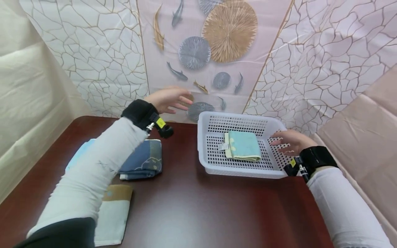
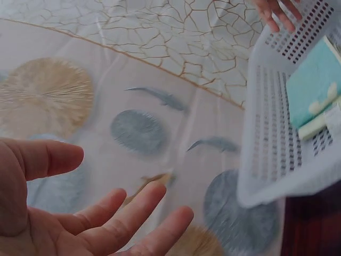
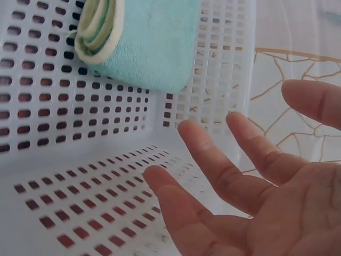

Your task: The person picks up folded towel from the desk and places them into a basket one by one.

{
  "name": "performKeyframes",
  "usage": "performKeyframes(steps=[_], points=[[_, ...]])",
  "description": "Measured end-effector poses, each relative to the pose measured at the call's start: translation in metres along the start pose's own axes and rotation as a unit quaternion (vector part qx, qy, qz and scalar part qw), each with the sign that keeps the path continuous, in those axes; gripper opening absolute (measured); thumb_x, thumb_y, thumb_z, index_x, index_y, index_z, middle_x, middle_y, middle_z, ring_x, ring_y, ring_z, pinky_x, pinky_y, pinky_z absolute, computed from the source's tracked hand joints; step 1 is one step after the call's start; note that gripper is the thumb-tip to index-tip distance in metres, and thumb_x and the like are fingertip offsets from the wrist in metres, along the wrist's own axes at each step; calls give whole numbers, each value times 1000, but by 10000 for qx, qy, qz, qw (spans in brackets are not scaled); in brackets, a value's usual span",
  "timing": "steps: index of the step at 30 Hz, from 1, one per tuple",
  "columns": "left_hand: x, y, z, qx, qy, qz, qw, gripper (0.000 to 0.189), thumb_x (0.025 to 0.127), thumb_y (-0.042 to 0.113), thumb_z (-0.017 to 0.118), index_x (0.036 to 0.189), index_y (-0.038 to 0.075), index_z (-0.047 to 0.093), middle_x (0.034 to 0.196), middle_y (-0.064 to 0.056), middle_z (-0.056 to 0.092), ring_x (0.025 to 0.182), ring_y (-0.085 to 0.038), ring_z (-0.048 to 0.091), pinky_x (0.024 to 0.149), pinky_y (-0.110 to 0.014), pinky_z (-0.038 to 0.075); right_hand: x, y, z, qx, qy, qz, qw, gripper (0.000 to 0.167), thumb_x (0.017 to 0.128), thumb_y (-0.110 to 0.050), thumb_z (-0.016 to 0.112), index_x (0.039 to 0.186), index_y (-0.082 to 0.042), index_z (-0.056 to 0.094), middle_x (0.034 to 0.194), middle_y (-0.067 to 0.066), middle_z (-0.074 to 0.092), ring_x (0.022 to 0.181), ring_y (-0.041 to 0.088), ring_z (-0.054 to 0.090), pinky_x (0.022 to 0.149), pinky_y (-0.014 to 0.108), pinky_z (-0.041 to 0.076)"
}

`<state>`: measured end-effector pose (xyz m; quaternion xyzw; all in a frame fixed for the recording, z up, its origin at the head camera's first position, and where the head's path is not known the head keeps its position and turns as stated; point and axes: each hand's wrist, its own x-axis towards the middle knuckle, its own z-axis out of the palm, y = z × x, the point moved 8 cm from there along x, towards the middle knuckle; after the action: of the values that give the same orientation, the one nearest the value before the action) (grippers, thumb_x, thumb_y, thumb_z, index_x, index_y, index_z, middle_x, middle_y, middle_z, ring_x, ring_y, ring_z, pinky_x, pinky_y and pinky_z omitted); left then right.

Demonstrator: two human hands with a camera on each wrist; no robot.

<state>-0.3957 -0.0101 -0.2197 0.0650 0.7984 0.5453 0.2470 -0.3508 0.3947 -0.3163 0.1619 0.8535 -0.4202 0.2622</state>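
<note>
A folded turquoise towel (image 1: pixel 245 144) with a pale yellow edge and a white tag lies inside a white perforated plastic basket (image 1: pixel 242 172). My right hand (image 1: pixel 289 142) hovers over the basket's right end, fingers spread and holding nothing. In the right wrist view the towel (image 3: pixel 154 42) shows its rolled, layered edge beyond the fingertips. My left hand (image 1: pixel 171 99) is raised to the left of the basket, near the back cloth, with its fingers extended and nothing in them. The left wrist view shows its spread fingers (image 2: pixel 133 208) apart from the basket (image 2: pixel 266 133).
On the left of the dark wooden table (image 1: pixel 186 213) lie a folded blue towel (image 1: pixel 141 160), a white towel with a brown band (image 1: pixel 114 217), and a light blue cloth (image 1: pixel 79 153) partly hidden by my left sleeve. Patterned cloth (image 1: pixel 102 44) hangs behind the table.
</note>
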Motion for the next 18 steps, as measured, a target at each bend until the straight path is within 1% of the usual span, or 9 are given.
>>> performKeyframes(steps=[4,6,9,11,12,13,15,17,18], points=[[-22,-7,-22,119,147,109,9998,58,106,37,41,156,14,24,150,-11,50,138,-28,48,119,-54,26,-4,3,1,-373,62,-161,9992,70,104,-42,39,157,-2,17,149,22,46,140,50,33,111,55,36],[-33,-10,-31,179,191,199,9995,59,105,38,44,156,13,26,148,-12,51,138,-28,48,119,-54,26,-8,3,0,-566,89,-250,9980,72,103,-44,40,156,0,18,149,25,43,139,50,33,110,57,36],[-51,-13,-42,353,212,367,9985,56,105,39,45,152,11,33,143,-12,55,136,-28,50,117,-55,28,-13,1,-1,-772,45,-439,9960,75,103,-45,41,155,3,18,141,23,50,137,50,34,103,55,40],[-64,-18,-48,486,207,462,9975,54,105,41,45,149,11,38,140,-11,57,135,-29,51,115,-56,31,-17,2,-1,-816,-72,-568,9950,74,104,-45,41,155,4,18,127,12,61,137,51,34,99,51,42],[-71,-22,-51,546,209,502,9970,54,105,41,45,149,10,38,140,-10,58,134,-30,52,115,-57,31,-19,2,-1,-790,-122,-630,9948,74,104,-45,41,155,4,19,120,4,64,137,50,34,97,49,42],[-78,-27,-54,608,222,531,9965,54,105,42,45,148,10,39,140,-10,59,133,-30,53,113,-57,33,-20,2,-1,-751,-207,-698,9945,73,104,-44,41,155,4,19,114,-4,64,137,50,34,98,50,42],[-89,-39,-62,713,283,553,9955,55,105,44,45,148,11,40,140,-8,60,131,-28,55,110,-56,36,-23,3,1,-696,-349,-800,9937,71,105,-43,40,154,4,19,106,-14,63,138,51,33,101,53,41],[-98,-51,-70,791,366,524,9948,57,104,45,45,149,11,38,143,-8,58,128,-24,58,109,-57,37,-27,5,2,-650,-437,-898,9929,70,106,-42,39,154,5,19,105,-16,63,138,52,32,105,59,38],[-103,-56,-74,837,426,525,9942,57,104,46,45,149,11,38,143,-9,58,125,-20,60,109,-56,38,-28,5,2,-659,-439,-943,9924,71,106,-42,40,154,5,19,105,-16,63,138,53,33,104,60,38]])
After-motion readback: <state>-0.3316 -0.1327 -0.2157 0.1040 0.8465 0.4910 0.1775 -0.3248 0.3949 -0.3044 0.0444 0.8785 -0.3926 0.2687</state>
